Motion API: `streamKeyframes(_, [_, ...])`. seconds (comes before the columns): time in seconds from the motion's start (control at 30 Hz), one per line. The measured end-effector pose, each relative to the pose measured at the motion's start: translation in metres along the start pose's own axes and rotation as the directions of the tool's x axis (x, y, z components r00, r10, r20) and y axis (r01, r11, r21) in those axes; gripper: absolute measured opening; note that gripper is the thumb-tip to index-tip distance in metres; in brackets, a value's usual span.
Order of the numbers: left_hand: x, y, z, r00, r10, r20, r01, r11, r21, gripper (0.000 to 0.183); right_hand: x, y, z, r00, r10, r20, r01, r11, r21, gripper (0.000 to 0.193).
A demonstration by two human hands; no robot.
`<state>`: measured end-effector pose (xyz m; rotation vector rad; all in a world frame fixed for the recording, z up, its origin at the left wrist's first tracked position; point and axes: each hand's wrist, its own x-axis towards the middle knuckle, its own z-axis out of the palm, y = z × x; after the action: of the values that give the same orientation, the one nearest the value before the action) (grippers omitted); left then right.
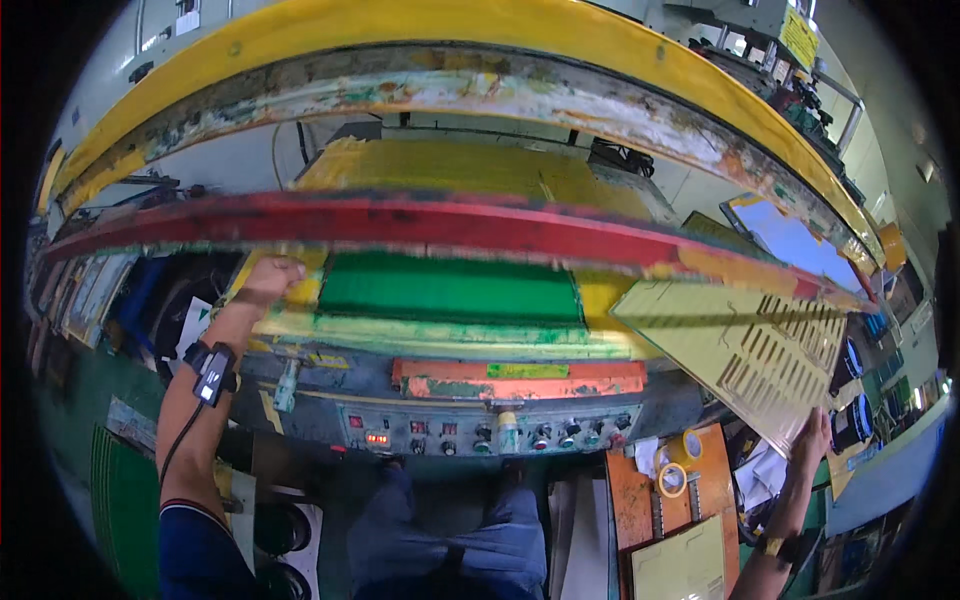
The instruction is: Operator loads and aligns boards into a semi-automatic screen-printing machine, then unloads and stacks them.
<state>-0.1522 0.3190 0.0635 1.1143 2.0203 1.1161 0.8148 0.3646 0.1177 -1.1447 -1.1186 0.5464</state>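
My right hand (812,436) grips the lower right corner of a pale yellow panel (740,350) with rows of dark slots. The panel hangs tilted at the right of the machine, its upper edge near the red bar (400,222). A flat green panel (450,290) lies on the machine's yellow bed (605,300), partly hidden by the red bar. My left hand (272,279) is over the bed, left of the green panel and apart from it. Its fingers are curled together; what they hold, if anything, is hidden. A small device is strapped to my left forearm.
A yellow-edged frame (450,28) arches over the bed. Below the bed runs a control panel (480,428) with knobs and a lit display. At lower right, a wooden table (628,500) bears tape rolls (671,480) and another pale yellow panel (680,562).
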Motion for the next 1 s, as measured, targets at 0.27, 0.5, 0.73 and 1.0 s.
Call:
streamKeyframes(0.27, [0.047, 0.056, 0.036, 0.957, -0.042, 0.288, -0.061, 0.939, 0.339, 0.021, 0.057, 0.012, 0.053, 0.996, -0.011, 0.093, 0.022, 0.993, -0.113, 0.022])
streamKeyframes(0.5, [0.036, 0.068, 0.032, 0.941, -0.273, 0.200, 0.325, 0.895, -0.305, 0.016, 0.056, 0.005, 0.092, 0.996, -0.050, -0.071, 0.037, 0.983, -0.182, 0.028])
streamKeyframes(0.73, [0.039, 0.085, 0.065, 0.979, -0.202, 0.037, 0.199, 0.977, 0.073, 0.019, 0.063, 0.011, 0.080, 0.967, -0.243, 0.077, 0.254, 0.944, -0.209, 0.027])
streamKeyframes(1.0, [-0.021, 0.066, 0.043, 0.949, 0.256, -0.184, -0.212, 0.949, 0.232, 0.021, 0.041, 0.013, 0.058, 0.993, -0.082, 0.089, 0.072, 0.991, 0.115, 0.027])
